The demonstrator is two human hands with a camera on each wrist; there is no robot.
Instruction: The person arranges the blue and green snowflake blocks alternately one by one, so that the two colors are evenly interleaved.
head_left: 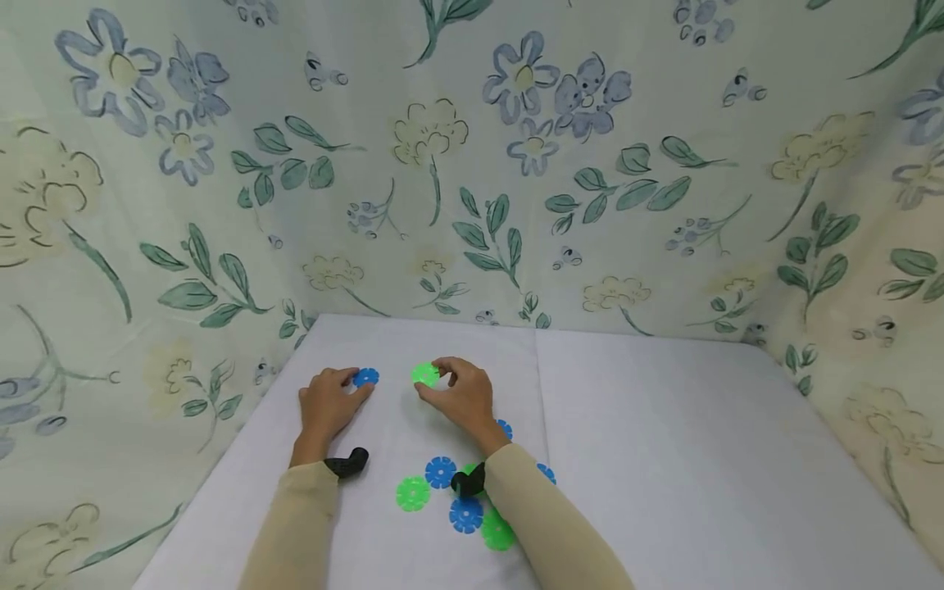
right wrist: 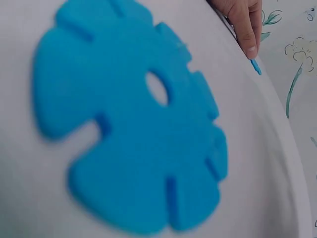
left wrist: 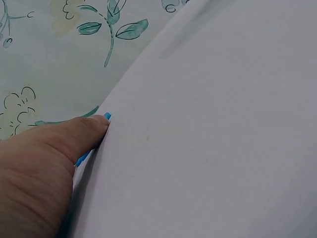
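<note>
Toward the far left of the white table, my left hand (head_left: pixel 327 403) holds a notched blue plastic disc (head_left: pixel 366 377) between thumb and fingers. In the left wrist view the thumb covers most of this blue disc (left wrist: pixel 83 157). To the right of it, my right hand (head_left: pixel 466 399) pinches a bright green notched disc (head_left: pixel 424 374) by its right edge. The two held discs are apart. The right wrist view shows neither the right hand nor the green disc; it shows the left hand (right wrist: pixel 242 22) at top right.
Nearer me lie several loose discs, among them a green disc (head_left: pixel 413 493), a blue disc (head_left: pixel 441 472) and another blue disc (head_left: pixel 466 515). My right forearm hides some of them. A blue disc (right wrist: pixel 129 148) fills much of the right wrist view. Floral curtain (head_left: pixel 472 164) surrounds the table (head_left: pixel 664 442).
</note>
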